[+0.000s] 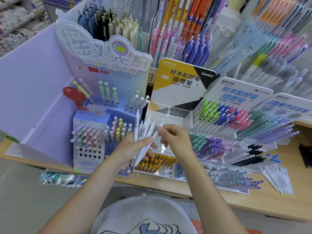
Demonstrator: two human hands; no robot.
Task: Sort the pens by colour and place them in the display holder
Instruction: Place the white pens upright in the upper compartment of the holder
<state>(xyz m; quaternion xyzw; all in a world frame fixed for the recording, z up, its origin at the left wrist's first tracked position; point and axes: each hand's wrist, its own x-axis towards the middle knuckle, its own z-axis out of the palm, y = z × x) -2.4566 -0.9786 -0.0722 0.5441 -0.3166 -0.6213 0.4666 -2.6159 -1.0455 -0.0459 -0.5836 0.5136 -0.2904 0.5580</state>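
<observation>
We hold a fanned bundle of white pens (pixel 143 134) in our left hand (pixel 133 147), fingers and thumb curled round the barrels low down, so that the upper ends splay apart and each one can be reached singly. Our right hand (pixel 173 141) comes in from the other side, its grip pinching the top of one white pen (pixel 157 130) at the edge of the fan, thumb and forefinger pressed together on it; we judge this to be the picking of one pen out of the bundle to seat it. The bundle sits just in front of the clear display holder (pixel 170 114) under the yellow Kokuyo sign (pixel 179 78), whose perforated top row looks vacant, likely the place meant for these pens. To the right, the neighbouring tiers show why the sorting matters: green, blue and pink clip pens (pixel 224 114) stand grouped by colour. More white pens (pixel 278 179) lie loose on the wooden tabletop (pixel 253 203) far right, well apart from our hands, presumably waiting their turn. We cannot tell whether the pens in hand differ in ink colour.
</observation>
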